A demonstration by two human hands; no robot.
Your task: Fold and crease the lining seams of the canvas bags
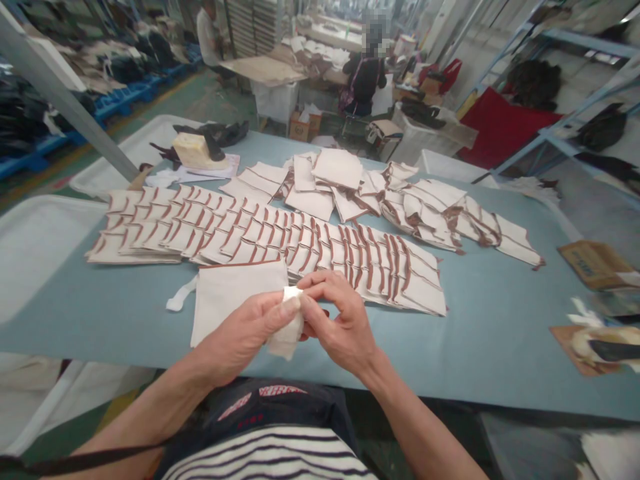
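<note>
Between my two hands, above the front of the blue table, is a small white cloth piece (pixel 287 339). My left hand (pixel 255 327) pinches it with the thumb on top. From the other side, my right hand (pixel 343 323) holds its upper edge between thumb and fingers. A flat cream panel with a brown top edge (pixel 235 293) lies just behind my left hand, and a white strip (pixel 183 295) sticks out at its left. Behind it, overlapping rows of cream pieces with brown edging (pixel 270 233) stretch across the table.
A looser heap of cream pieces (pixel 337 170) lies at the back of the blue table (pixel 480 347). Back left is a yellowish block (pixel 193 151). Cardboard and a wrapped item (pixel 595 347) sit at the right edge. A person (pixel 367 73) is in the background.
</note>
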